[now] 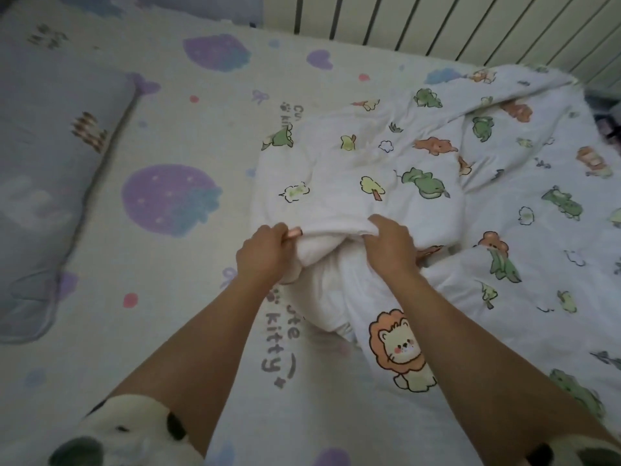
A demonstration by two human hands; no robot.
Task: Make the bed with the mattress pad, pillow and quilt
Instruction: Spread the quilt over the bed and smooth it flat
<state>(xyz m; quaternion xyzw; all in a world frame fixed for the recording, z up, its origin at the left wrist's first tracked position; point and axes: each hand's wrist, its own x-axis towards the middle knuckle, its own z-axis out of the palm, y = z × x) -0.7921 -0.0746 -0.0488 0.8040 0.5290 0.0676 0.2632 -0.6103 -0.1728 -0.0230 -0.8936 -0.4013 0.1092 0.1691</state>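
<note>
across the top right runs a cream panelled wall (437, 21) with dark vertical grooves. at the far right edge sits a blurred dark patch (607, 121), too dim to identify. light is soft, dull.

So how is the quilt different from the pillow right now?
The quilt is white with cartoon animals; the pillow is blue-grey. The quilt is bunched and folded; the pillow lies flat. The left hand and right hand grip the quilt's edge; the pillow is untouched. Both lie on the mattress pad.
</note>
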